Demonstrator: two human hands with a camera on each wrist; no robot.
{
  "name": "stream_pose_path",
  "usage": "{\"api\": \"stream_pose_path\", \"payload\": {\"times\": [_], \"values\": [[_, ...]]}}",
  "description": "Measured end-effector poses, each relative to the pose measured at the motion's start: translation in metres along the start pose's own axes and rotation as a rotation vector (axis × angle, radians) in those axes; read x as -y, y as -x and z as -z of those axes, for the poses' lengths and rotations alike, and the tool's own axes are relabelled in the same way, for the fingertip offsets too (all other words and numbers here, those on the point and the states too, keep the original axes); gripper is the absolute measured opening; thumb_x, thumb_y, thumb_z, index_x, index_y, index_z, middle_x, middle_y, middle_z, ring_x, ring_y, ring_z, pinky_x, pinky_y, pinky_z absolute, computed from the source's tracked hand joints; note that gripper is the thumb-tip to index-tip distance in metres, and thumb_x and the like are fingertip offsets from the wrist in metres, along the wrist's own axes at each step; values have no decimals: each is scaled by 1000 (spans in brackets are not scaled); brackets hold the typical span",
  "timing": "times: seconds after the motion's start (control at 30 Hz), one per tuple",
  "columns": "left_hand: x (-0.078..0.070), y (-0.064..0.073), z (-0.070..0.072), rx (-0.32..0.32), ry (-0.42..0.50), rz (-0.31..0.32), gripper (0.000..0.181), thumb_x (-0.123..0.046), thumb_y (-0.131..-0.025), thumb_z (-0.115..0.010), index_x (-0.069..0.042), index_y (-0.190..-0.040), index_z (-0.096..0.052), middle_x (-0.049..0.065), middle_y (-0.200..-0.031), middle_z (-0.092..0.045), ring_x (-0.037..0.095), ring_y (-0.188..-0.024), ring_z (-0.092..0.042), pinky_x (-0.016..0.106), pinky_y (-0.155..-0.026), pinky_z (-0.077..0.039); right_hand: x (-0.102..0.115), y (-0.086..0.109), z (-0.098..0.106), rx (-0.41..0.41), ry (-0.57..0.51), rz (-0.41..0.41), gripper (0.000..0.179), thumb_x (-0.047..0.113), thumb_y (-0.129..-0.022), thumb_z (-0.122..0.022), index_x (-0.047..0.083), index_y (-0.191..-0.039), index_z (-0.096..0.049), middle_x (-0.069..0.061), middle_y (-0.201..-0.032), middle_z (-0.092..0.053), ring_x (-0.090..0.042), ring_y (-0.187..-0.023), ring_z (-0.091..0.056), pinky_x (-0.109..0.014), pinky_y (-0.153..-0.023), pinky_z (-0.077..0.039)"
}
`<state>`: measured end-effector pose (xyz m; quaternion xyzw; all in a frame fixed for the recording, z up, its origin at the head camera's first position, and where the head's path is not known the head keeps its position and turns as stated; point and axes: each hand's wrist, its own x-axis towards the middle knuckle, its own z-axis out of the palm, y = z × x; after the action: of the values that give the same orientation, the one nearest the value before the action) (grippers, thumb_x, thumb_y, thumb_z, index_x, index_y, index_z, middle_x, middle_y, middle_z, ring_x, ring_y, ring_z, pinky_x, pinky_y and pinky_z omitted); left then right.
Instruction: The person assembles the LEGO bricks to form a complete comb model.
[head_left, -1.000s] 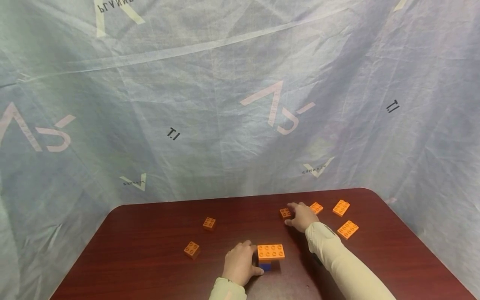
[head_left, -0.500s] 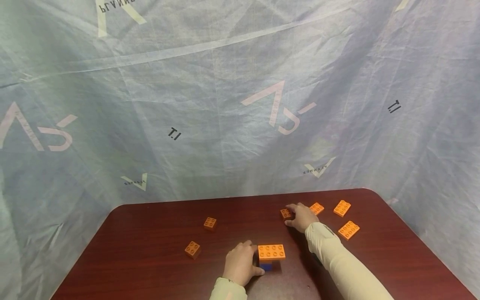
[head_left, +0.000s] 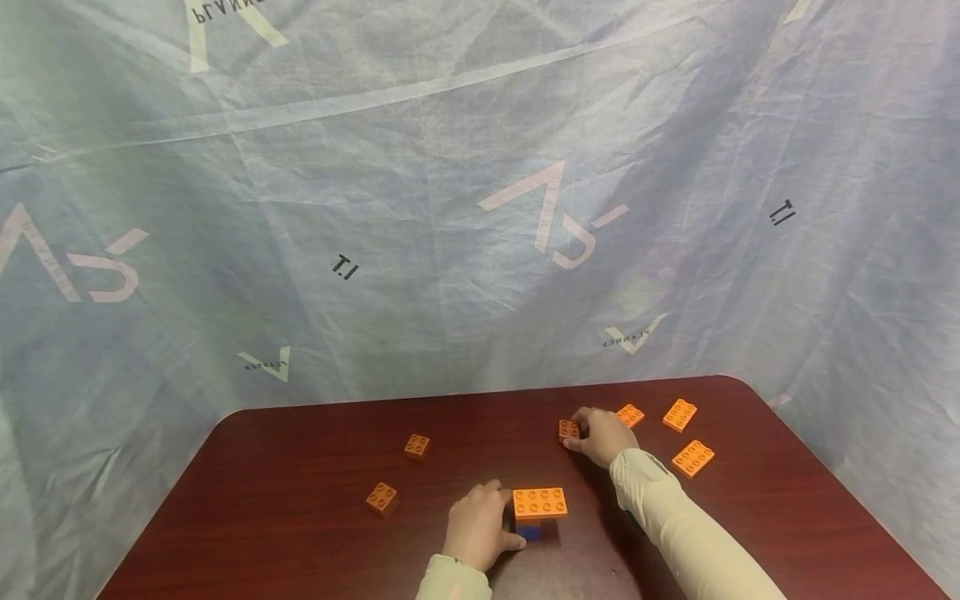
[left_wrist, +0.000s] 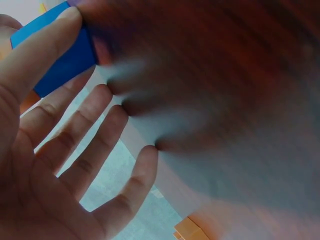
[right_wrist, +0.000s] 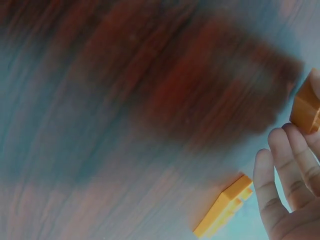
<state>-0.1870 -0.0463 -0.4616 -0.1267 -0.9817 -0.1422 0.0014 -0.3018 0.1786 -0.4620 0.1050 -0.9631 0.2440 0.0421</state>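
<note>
My left hand [head_left: 477, 527] grips a small stack at the near middle of the table, with the thumb along a blue brick [left_wrist: 67, 62] at its bottom. On top of the stack lies a flat orange eight-stud brick [head_left: 540, 503], overhanging to the right. Three of the left fingers are spread with tips at the tabletop. Farther back, my right hand [head_left: 609, 437] pinches a small square orange brick [head_left: 567, 429] between thumb and fingers. That brick [right_wrist: 306, 107] shows at the right edge of the right wrist view, partly cut off.
Two square orange bricks, one nearer [head_left: 382, 498] and one farther [head_left: 417, 447], lie on the left of the dark red table [head_left: 300, 542]. Flat orange bricks [head_left: 693, 458] [head_left: 680, 414] [head_left: 629, 415] lie at the back right. A grey cloth [head_left: 420, 208] hangs behind the table.
My right thumb and fingers have closed onto the square orange brick, the thumb moving left to its near side. The left hand and the stack have stayed in place.
</note>
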Motion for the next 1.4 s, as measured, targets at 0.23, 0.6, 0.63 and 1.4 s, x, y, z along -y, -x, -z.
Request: {"api": "stream_pose_path", "payload": {"times": [0.23,0.6,0.63,1.4], "values": [[0,0,1,2,4,1,52,-38,-67,-96,-11,-107,-76,4,-102,-67,25,-91,-66,47,-74,-58,4,3,2,-21,-18,20,37,24,-82,-87,5,-109,-72,-6,-90,-70,-21,-76,-63,-46,-70,-54],[1,-1,1,-6,13,-4,55,-39,-67,-96,-9,-108,-76,5,-102,-68,27,-91,-66,50,-75,-58,22,14,11,-62,-87,88,37,22,-82,-87,8,-113,-73,-6,-100,-73,-26,-89,-68,-49,-81,-55],[1,0,1,-6,17,-4,55,-39,-67,-96,-9,-108,-76,6,-103,-68,28,-91,-67,50,-75,-58,23,15,11,-64,-92,98,37,22,-82,-87,8,-113,-73,-6,-102,-73,-27,-91,-68,-49,-82,-55],[0,0,1,-10,35,1,55,-37,-65,-97,-6,-105,-75,8,-101,-67,30,-89,-66,51,-74,-58,50,52,33,-61,-218,265,36,27,-85,-84,10,-115,-72,3,-100,-68,-20,-89,-65,-44,-80,-56]]}}
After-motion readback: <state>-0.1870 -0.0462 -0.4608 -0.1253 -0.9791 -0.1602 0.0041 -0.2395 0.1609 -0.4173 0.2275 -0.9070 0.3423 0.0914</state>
